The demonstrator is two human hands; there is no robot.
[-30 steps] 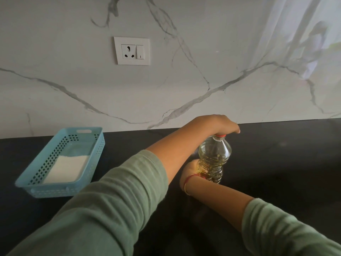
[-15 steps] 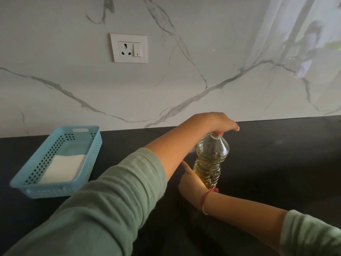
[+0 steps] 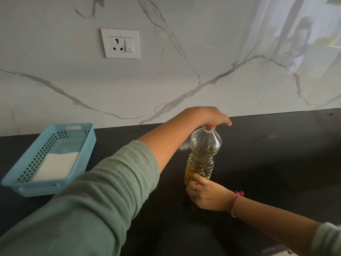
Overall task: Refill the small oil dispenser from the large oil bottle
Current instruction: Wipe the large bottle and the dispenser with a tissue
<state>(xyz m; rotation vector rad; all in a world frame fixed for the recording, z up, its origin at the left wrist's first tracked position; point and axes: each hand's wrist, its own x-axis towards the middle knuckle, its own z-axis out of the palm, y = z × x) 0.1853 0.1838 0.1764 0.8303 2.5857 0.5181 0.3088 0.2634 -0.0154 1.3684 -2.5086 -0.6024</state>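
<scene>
Oil bottle (image 3: pixel 203 156) upright mid-frame: I've got L hand (image 3: pixel 210 116) clasping its red cap (image 3: pixel 209 126), R hand (image 3: pixel 205 195) gripping base.

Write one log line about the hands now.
left hand: grips red cap | right hand: holds oil bottle low | cap: on | bottle: upright

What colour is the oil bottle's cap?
Red. The cap of the oil bottle shows best in the head view.

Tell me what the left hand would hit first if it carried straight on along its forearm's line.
The left hand, gripping the red cap, points right and away. Nothing stands beyond it on the counter; the marble wall would likely come first, though depth is unclear.
</scene>
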